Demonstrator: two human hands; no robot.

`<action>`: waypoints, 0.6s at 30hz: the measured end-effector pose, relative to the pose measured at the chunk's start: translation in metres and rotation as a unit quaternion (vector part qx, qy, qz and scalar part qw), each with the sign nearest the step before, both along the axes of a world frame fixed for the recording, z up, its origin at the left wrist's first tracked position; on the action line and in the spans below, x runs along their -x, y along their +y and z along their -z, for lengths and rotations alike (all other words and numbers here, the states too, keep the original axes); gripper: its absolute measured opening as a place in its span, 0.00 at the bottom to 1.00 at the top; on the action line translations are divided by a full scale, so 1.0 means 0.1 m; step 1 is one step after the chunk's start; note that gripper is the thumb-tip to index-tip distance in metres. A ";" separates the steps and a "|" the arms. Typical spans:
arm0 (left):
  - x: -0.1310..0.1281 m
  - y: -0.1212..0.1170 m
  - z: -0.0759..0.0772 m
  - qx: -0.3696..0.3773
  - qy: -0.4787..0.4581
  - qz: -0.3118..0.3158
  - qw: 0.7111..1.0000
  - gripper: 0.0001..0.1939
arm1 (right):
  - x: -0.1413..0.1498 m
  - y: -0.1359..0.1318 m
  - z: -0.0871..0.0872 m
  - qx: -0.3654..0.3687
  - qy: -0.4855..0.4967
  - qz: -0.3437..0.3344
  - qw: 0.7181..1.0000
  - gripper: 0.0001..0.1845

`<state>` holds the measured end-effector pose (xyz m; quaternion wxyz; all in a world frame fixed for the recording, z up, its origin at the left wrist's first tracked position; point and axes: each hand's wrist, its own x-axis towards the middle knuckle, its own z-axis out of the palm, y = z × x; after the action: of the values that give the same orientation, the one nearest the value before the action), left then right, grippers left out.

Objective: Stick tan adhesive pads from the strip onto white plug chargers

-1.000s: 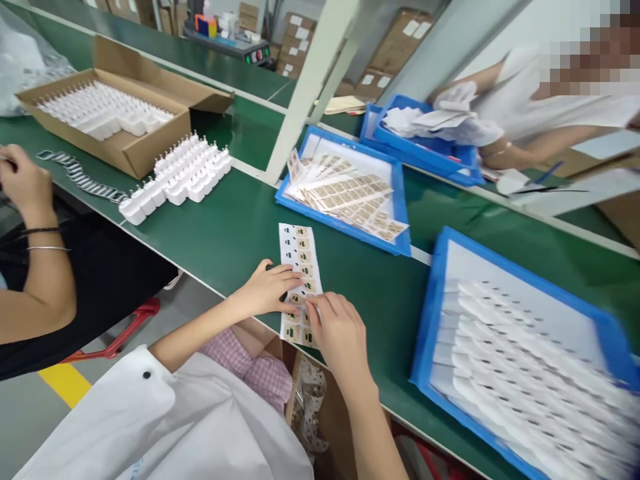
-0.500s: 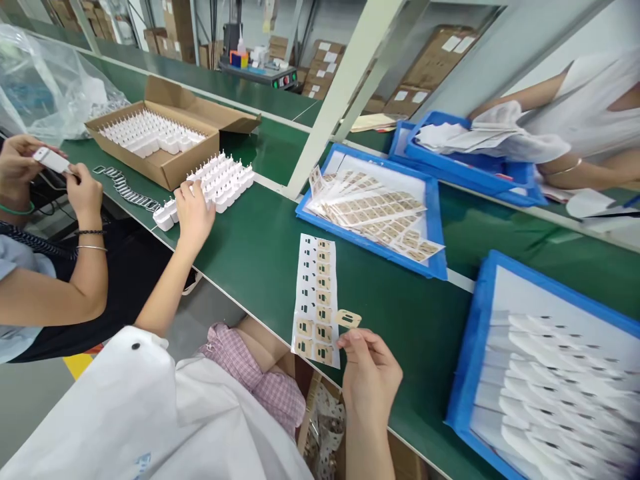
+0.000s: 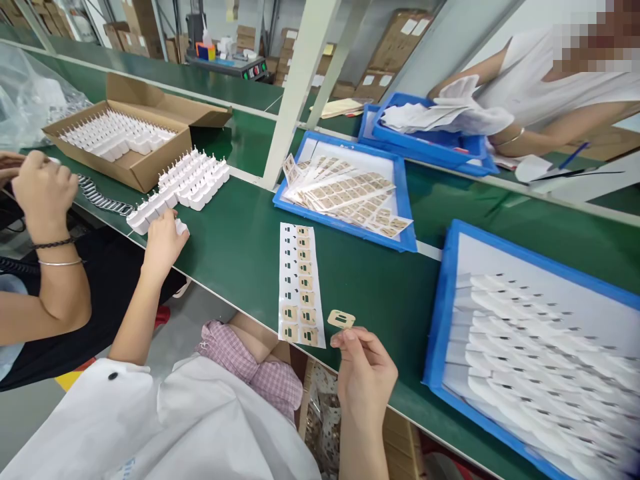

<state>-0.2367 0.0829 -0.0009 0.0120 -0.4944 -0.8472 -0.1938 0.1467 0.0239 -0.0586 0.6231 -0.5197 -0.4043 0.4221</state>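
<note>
My left hand [image 3: 164,245] is closed around a small white plastic part [image 3: 181,227], just in front of a cluster of similar white parts [image 3: 193,180] with thin upright pins. Part of that piece is hidden by the fingers. My right hand [image 3: 367,367] pinches the near edge of a beige adhesive sticker [image 3: 341,319] with a rectangular cutout, held above the green bench. Left of it lies a white backing sheet [image 3: 287,267] with two columns; the right column is full of beige stickers, while the left has stickers only at its near end.
A cardboard box [image 3: 145,175] of white parts stands at the left, near a chain of metal pieces [image 3: 103,199]. Blue trays hold sticker sheets [image 3: 345,187] and white pieces [image 3: 525,360]. A co-worker's hand [image 3: 45,187] is at far left; another person sits opposite. A post [image 3: 295,87] rises behind.
My left hand has drawn back from the cluster toward the bench's near edge, with a white part in it. My right hand still holds the sticker. The view has shifted slightly.
</note>
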 end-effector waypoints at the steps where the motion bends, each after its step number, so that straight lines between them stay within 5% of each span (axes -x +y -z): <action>1: -0.03 -0.06 -0.02 0.018 -0.001 0.005 1.000 0.24 | 0.01 -0.02 0.00 0.004 0.003 -0.002 1.000 0.19; 9: -0.01 -0.46 -0.24 0.096 -0.032 0.056 0.993 0.16 | 0.04 -0.12 -0.05 0.033 0.051 -0.027 0.998 0.18; 12: -0.23 -0.57 -0.26 0.004 -0.186 0.151 0.971 0.18 | 0.17 -0.15 -0.15 0.034 0.097 -0.043 0.994 0.20; 15: -0.80 -0.67 -0.12 -0.141 -0.413 0.279 0.856 0.20 | 0.40 -0.23 -0.36 0.030 0.149 -0.061 0.987 0.23; 18: -1.49 -0.77 0.07 -0.140 -0.547 0.387 0.728 0.25 | 0.59 -0.34 -0.61 0.014 0.233 -0.103 0.967 0.23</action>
<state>-0.0873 0.0057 -0.0078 -0.4608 -0.5804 -0.4051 -0.5354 0.0872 -0.0101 0.0028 0.6458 -0.3716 -0.2931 0.5991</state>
